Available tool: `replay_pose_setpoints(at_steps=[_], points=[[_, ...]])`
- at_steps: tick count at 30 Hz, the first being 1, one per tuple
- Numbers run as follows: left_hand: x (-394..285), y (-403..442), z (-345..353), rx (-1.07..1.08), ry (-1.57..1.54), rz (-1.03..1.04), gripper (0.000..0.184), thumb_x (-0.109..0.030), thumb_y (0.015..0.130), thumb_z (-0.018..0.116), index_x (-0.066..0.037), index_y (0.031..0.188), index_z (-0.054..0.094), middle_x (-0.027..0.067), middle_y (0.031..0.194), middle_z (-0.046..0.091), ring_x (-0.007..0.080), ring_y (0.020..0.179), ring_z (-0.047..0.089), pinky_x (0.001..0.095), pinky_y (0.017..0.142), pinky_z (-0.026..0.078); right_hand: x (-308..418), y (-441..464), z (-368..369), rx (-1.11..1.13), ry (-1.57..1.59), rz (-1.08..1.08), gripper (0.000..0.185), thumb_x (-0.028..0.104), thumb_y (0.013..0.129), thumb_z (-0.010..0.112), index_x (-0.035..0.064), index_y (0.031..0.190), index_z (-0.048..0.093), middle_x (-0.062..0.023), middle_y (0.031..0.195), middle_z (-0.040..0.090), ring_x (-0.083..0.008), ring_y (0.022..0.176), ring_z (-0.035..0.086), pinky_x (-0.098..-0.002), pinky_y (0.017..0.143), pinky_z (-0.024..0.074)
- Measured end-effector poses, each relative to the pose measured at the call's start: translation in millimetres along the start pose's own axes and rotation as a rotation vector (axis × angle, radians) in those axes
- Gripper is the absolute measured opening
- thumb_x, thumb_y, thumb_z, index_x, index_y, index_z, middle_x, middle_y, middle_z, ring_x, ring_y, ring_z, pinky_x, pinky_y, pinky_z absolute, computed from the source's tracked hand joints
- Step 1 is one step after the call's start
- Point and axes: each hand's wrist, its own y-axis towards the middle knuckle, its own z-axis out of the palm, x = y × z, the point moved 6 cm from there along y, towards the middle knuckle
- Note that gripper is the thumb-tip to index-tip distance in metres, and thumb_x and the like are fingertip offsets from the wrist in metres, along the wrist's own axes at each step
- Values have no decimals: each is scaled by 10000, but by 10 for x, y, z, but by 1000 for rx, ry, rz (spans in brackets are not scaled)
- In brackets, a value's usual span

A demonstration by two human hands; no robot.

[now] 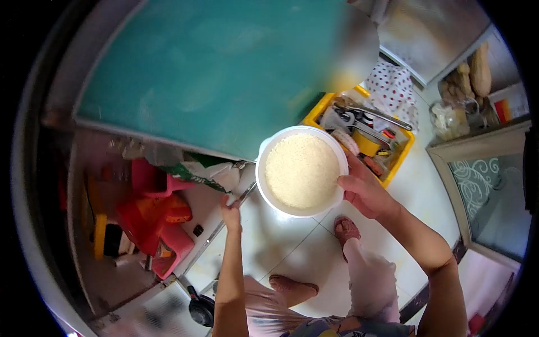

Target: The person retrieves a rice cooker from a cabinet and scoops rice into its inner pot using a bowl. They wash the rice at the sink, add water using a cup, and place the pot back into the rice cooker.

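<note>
A white bowl point(260, 185) filled with pale grains that look like uncooked rice point(303, 168) is held up in front of me. My right hand point(365, 188) grips its right side, thumb over the rim. Lower and to the left, my left hand point(231, 213) is closed at the open cabinet's edge, with a small whitish bit at its fingertips that I cannot make out. Just beyond those fingers lies a green and white plastic bag point(193, 173), partly inside the cabinet. Whether the left hand touches the bag is unclear.
A teal panel point(213, 73) spans the upper left. Red and pink containers point(177, 247) sit in the open cabinet. A yellow crate point(400, 168) of tools and tape stands on the tiled floor. A black pan-like object point(200, 308) is at lower left; a glass-fronted door point(488, 191) stands right.
</note>
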Motion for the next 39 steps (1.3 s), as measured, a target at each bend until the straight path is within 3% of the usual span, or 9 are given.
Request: replay_pose_setpoints(at_steps=[6, 11, 15, 20, 22, 27, 31, 36, 39], points=[[-893, -1284, 480, 471, 23, 0, 465, -31, 813, 611, -23, 1246, 442, 82, 1029, 598, 120, 812, 595, 232, 701, 467, 502, -581, 111, -226, 82, 110, 696, 242, 767, 641, 34, 1319, 271, -136, 1139, 493, -199, 1000, 549, -337, 825, 489], [-1478, -2115, 488, 629, 185, 146, 255, -131, 819, 643, -38, 1049, 586, 47, 751, 652, 137, 714, 617, 298, 654, 485, 1135, -1100, 412, -279, 12, -16, 699, 170, 719, 655, 52, 1312, 304, -124, 1139, 509, -192, 1047, 520, -322, 841, 467], [-1966, -2753, 418, 670, 149, 33, 237, -167, 824, 643, -34, 1014, 596, 82, 845, 665, 168, 761, 629, 307, 697, 493, 1633, -1518, 800, -294, 169, -88, 687, 155, 717, 642, 38, 1310, 316, -116, 1210, 489, -194, 1113, 493, -322, 918, 427], [-3317, -3585, 73, 881, 251, 185, 236, -106, 851, 599, -41, 1075, 567, 92, 947, 658, 166, 828, 636, 285, 751, 503, 2332, -2172, 1140, -396, 209, -121, 673, 90, 713, 532, 35, 1344, 305, -116, 1290, 437, -221, 1186, 459, -350, 965, 417], [-3614, -3830, -79, 881, 116, 7, 247, -93, 858, 586, -45, 1098, 557, 88, 956, 655, 171, 839, 641, 285, 759, 508, 2748, -2437, 1278, -403, 164, -144, 679, 177, 754, 565, 47, 1367, 305, -108, 1324, 436, -227, 1192, 473, -370, 960, 434], [-4899, -4158, -621, 742, -18, 181, 251, -87, 846, 577, -41, 1093, 577, 115, 964, 656, 174, 802, 639, 289, 720, 510, 4094, -2634, 1876, -215, -149, -333, 607, 336, 894, 536, 15, 1355, 305, -113, 1321, 443, -233, 1188, 477, -380, 968, 427], [-5595, -4168, -1105, 562, 0, 154, 255, -44, 846, 562, -41, 1100, 587, 85, 978, 654, 163, 841, 636, 274, 757, 504, 4819, -2458, 2528, -134, -145, -373, 597, 203, 856, 536, -17, 1354, 289, -142, 1331, 420, -228, 1222, 434, -364, 1010, 362], [-5912, -4140, -1697, 314, -138, 184, 230, -32, 853, 544, -21, 1078, 590, 88, 974, 656, 159, 850, 631, 272, 752, 497, 5019, -1701, 3361, 5, -268, -141, 503, 145, 877, 493, -46, 1317, 343, -137, 1247, 496, -206, 1125, 513, -362, 931, 438], [-5993, -4087, -2019, 238, -226, 142, 230, -13, 847, 534, -11, 1068, 596, 91, 976, 659, 154, 848, 629, 272, 763, 493, 4887, -1178, 3699, 16, -364, -152, 563, 105, 835, 582, -45, 1319, 338, -130, 1199, 524, -189, 1069, 539, -351, 896, 465]])
